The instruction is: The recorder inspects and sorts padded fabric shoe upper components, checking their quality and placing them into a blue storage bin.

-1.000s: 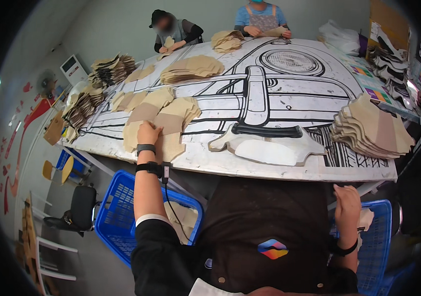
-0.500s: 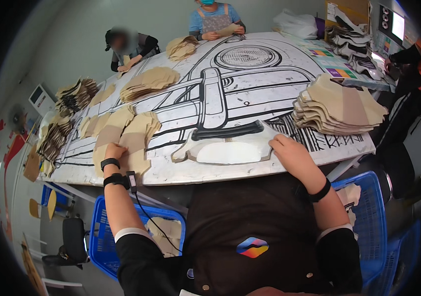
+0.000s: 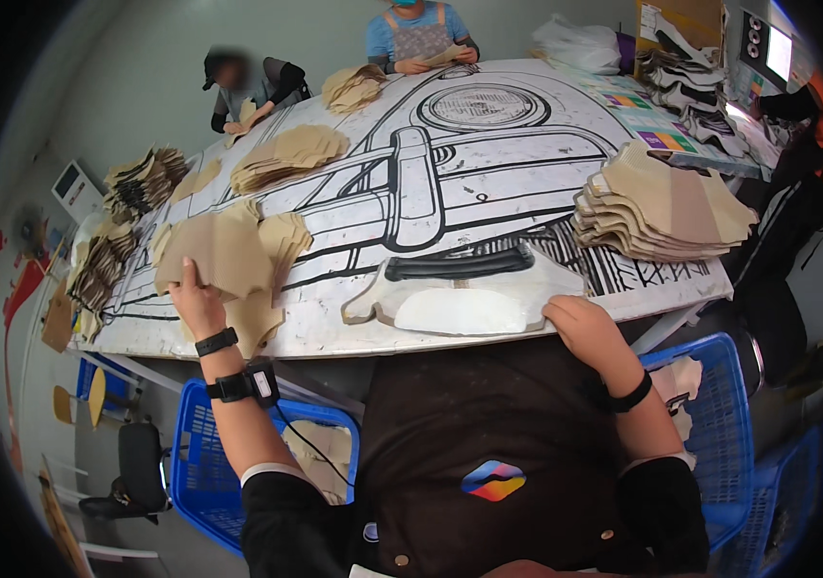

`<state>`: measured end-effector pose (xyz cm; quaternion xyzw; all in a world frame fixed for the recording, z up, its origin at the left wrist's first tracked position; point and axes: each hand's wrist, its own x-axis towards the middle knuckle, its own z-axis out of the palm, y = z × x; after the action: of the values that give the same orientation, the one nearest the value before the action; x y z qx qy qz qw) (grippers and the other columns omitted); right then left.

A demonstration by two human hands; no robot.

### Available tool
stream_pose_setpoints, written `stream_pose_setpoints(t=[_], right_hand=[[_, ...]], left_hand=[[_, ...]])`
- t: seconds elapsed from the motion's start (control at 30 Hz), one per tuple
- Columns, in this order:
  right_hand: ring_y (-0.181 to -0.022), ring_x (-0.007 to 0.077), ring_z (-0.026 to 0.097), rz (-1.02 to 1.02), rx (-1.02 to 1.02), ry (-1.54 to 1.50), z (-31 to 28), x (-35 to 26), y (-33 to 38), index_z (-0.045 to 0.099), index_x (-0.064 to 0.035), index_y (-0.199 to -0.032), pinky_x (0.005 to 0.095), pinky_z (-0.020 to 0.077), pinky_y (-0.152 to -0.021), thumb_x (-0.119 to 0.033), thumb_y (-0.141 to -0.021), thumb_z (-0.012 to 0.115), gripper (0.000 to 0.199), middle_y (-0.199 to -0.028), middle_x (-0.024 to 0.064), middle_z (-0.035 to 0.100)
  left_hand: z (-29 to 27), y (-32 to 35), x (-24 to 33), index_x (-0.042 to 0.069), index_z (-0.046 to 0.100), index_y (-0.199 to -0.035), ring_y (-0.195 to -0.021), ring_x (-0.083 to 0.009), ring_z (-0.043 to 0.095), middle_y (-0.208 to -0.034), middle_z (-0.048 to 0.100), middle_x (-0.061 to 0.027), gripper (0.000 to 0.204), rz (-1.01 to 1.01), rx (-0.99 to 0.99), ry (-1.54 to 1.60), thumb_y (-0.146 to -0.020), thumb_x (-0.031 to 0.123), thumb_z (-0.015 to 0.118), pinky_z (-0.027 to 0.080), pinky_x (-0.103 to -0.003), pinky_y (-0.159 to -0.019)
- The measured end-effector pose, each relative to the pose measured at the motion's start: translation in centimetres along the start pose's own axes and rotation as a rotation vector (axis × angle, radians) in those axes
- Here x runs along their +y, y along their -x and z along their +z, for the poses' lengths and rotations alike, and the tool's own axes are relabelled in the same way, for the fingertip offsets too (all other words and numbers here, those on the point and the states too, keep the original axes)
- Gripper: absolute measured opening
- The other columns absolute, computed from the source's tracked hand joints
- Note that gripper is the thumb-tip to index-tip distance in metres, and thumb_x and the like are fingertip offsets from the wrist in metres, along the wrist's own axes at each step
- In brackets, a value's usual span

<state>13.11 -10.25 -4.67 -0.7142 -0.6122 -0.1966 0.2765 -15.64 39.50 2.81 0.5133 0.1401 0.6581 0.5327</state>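
My left hand [image 3: 198, 303] grips the lower edge of a beige cut fabric piece [image 3: 214, 246] with a darker middle band, its fingers on top. Beneath that piece lie more beige pieces [image 3: 281, 241], spread on the table at my left. In front of me rests a white shaped panel [image 3: 460, 301] with a black padded strip [image 3: 460, 262] along its far edge. At the panel's right end, my right hand [image 3: 580, 323] pinches the near corner. The thumb there is partly hidden.
The table [image 3: 354, 332] bears black line drawings. A tall beige stack [image 3: 662, 207] stands right, with other piles [image 3: 291, 154] farther left. Blue baskets [image 3: 195, 462] flank me below the edge. Two people work across the table; another stands at the right.
My left hand has moved left and away from me, and the beige piece now lies turned across the others. The white panel has shifted slightly right and nearer, along with my right hand.
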Motion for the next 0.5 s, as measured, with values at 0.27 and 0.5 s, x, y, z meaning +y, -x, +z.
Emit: stream_pose_setpoints(t=[0.27,0.5], right_hand=[[-0.09,0.0327,0.06,0.176,0.046,0.034,-2.0,-0.8,-0.6,0.06,0.0,-0.094,0.0396,0.0493,-0.079,0.003,-0.075,0.056,0.02,-0.095,0.0144,0.063],[-0.11,0.0304,0.055,0.18,-0.099,-0.537,-4.7,-8.8,-3.7,0.058,-0.0015,-0.118,0.0377,0.0424,-0.094,-0.016,-0.085,0.066,0.037,-0.115,0.0147,0.06]], left_hand=[[10.5,12.3,5.0,0.001,0.05,-0.127,-0.112,-0.0216,0.057,-0.125,0.058,-0.0141,0.036,-0.204,-0.119,0.617,-0.094,0.014,0.055,0.045,-0.037,-0.097],[19.8,25.9,5.1,0.001,0.036,-0.136,-0.118,-0.0223,0.049,-0.129,0.05,-0.0097,0.061,-0.305,-0.549,0.406,-0.083,0.006,0.066,0.038,-0.038,-0.102]])
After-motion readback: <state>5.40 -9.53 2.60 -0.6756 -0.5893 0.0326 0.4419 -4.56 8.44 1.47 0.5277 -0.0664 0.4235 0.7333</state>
